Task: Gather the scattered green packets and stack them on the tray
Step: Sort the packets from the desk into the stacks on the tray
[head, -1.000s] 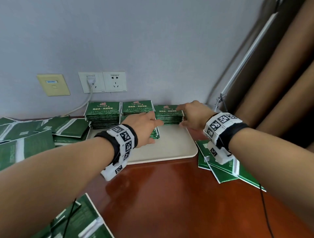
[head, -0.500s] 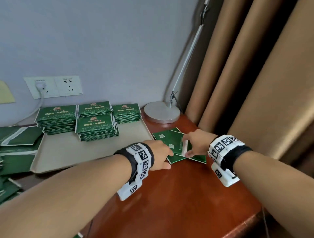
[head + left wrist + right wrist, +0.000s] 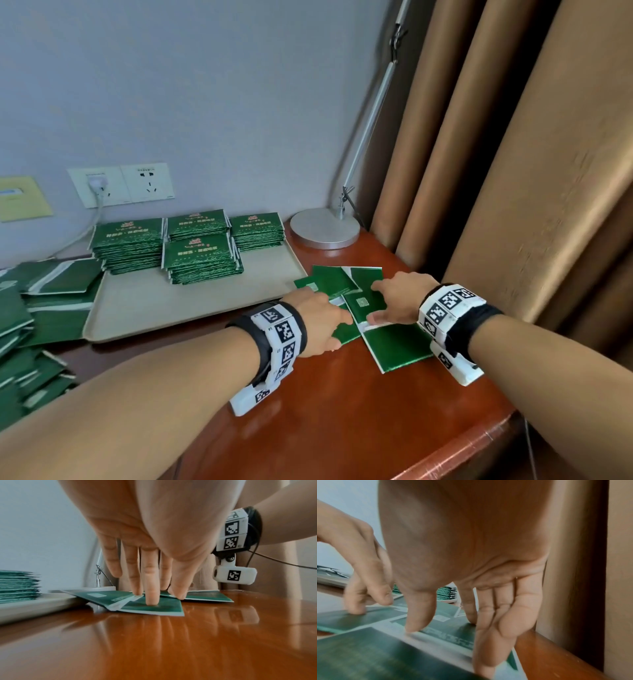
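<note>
Several loose green packets (image 3: 330, 281) lie overlapping on the brown desk just right of the beige tray (image 3: 154, 301). On the tray stand several neat stacks of green packets (image 3: 202, 257). My left hand (image 3: 329, 320) presses straight fingers down on the packets' left side; in the left wrist view its fingertips (image 3: 151, 601) touch a packet (image 3: 164, 608). My right hand (image 3: 383, 301) rests spread on the right packets, thumb (image 3: 416, 622) and fingers touching a packet (image 3: 452, 631). Neither hand has lifted a packet.
A heap of loose green packets (image 3: 24, 325) lies left of the tray. A round lamp base (image 3: 323, 228) with a slanted pole stands behind the scattered packets. Brown curtains (image 3: 513, 171) hang close on the right. The desk's right edge (image 3: 479, 442) is near.
Both hands left the stacks on the tray and moved right and nearer, down onto the scattered packets. My head turned right with them.
</note>
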`<state>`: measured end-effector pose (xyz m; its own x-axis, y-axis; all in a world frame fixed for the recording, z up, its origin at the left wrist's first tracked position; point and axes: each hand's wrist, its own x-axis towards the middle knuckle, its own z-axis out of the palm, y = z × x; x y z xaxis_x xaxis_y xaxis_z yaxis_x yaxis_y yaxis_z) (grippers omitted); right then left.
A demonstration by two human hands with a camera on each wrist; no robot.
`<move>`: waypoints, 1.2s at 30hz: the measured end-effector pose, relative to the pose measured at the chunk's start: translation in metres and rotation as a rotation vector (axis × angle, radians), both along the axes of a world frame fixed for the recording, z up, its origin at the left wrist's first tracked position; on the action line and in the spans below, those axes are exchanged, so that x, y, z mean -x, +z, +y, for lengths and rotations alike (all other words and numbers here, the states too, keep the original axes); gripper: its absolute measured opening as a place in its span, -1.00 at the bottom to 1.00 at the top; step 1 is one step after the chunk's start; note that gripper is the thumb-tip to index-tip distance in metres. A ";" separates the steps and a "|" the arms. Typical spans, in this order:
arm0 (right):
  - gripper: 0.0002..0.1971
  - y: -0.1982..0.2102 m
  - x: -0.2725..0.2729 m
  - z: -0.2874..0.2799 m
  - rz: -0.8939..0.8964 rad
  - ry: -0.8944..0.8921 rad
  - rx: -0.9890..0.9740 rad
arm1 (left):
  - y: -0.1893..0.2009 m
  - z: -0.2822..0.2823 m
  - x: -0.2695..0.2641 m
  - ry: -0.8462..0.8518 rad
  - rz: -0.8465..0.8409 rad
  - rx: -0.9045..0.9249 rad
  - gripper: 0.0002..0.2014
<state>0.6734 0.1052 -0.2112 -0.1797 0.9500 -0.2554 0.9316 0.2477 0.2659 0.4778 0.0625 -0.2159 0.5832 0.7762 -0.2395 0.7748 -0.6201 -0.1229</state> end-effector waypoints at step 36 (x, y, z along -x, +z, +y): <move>-0.44 -0.006 0.159 -0.023 0.147 0.316 0.105 | -0.010 -0.044 0.147 0.464 -0.105 0.127 -0.28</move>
